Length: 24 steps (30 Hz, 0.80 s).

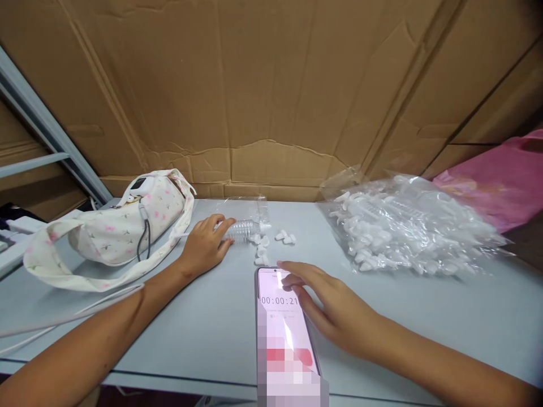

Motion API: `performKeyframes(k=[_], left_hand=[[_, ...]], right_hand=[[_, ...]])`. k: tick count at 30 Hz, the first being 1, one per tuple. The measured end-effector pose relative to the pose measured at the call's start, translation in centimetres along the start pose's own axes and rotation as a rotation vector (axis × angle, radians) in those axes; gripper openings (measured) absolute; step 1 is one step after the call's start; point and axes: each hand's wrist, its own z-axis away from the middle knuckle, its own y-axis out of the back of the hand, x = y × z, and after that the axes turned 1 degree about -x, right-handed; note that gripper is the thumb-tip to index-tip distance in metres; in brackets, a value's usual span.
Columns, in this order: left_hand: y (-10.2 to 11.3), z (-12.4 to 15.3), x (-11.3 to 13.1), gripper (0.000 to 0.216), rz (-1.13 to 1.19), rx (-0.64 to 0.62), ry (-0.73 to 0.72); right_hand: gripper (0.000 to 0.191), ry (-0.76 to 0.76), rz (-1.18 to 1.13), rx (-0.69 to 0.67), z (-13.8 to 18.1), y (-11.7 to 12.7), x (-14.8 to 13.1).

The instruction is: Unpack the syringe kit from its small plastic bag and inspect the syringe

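My left hand [207, 244] lies on the table with its thumb and fingers around one end of a clear ribbed plastic bottle [244, 229], which rests on its side. Several small white plastic pieces [262, 249] are scattered just right of the bottle, with another little group [285, 237] farther right. My right hand [324, 299] hovers over the upper right of a phone [280, 322], fingers apart and holding nothing. A timer reading 00:00:21 shows on its screen, and the lower part is blurred out by blocks. Whether a fingertip touches the phone I cannot tell.
A clear bag [399, 226] full of white plastic pieces lies at the right, beside a pink bag [496, 175]. At the left sit a white flowered bag [131, 226] with a strap and a white cable [76, 316]. Cardboard [271, 90] stands behind the table [190, 333].
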Motion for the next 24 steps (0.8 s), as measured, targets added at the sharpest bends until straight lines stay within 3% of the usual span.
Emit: performKeyframes(k=[5, 12, 24], left_hand=[[0.0, 0.0, 0.1, 0.037, 0.001, 0.005, -0.006], [0.0, 0.0, 0.1, 0.036, 0.003, 0.012, -0.015], [0.0, 0.1, 0.1, 0.036, 0.0, 0.018, -0.021]], right_hand=[[0.047, 0.17, -0.035, 0.029, -0.1, -0.2, -0.4], [0.04, 0.201, -0.103, -0.067, -0.3, -0.7, -0.8], [0.052, 0.244, -0.125, -0.079, 0.0, -1.1, -0.6]])
